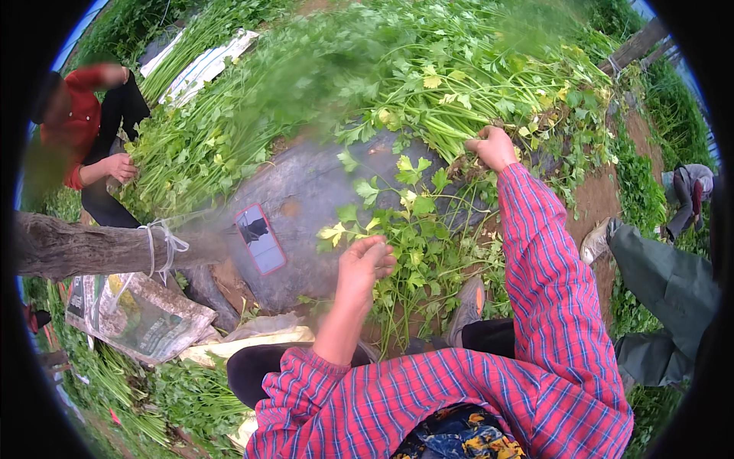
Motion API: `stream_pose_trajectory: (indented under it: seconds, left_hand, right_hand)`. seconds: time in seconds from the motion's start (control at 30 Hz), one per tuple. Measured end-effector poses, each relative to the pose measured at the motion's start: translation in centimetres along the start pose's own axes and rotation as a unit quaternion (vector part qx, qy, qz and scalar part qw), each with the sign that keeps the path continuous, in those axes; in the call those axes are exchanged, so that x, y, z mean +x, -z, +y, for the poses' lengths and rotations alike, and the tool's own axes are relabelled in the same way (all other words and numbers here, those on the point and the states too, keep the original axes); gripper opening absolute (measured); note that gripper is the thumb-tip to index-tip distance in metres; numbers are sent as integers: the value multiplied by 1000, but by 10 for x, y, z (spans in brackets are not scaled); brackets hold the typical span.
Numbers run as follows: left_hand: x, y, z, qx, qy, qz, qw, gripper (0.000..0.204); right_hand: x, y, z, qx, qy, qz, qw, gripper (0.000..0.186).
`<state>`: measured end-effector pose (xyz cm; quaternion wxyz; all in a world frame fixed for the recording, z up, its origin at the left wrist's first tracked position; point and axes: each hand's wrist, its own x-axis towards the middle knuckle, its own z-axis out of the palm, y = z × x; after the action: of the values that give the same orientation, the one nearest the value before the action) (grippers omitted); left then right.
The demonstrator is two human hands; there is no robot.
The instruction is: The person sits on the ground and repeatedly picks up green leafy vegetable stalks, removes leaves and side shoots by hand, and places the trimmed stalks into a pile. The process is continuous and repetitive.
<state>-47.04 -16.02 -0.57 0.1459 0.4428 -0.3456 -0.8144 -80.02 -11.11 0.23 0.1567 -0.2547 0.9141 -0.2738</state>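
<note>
My right hand [495, 148] reaches out to the root ends of a pile of celery [436, 122], its fingers closed on stalks at the near edge. Pale green stalks lie bundled there, with leaves spreading away to the far side. Closer to me, my left hand [362, 269] is raised with curled fingers; whether anything is inside them is hidden. Loose celery sprigs with yellowing leaves [417, 256] lie on the ground just beside it, between my two arms.
A red-edged phone [261, 239] lies on dark plastic sheeting [306, 191]. At left are a wooden post [92, 246] tied with white string and a printed sack [138, 315]. A person in red [82, 122] crouches far left; another's green trousers [657, 291] show at right.
</note>
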Motion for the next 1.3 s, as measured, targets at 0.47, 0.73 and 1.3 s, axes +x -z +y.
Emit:
stream_pose_trajectory:
  seconds: [0.47,0.73,1.3]
  left_hand:
    - [8,-15,-77,10,129,-140,982,24]
    - [13,-30,-81,-37,90,-136,986,12]
    - [9,-25,-79,-94,138,-179,970,18]
  right_hand:
    - [-262,-77,5,439,-141,-143,876,38]
    - [-264,-51,21,374,-150,-266,876,16]
    - [-215,-63,78,498,-156,-323,790,56]
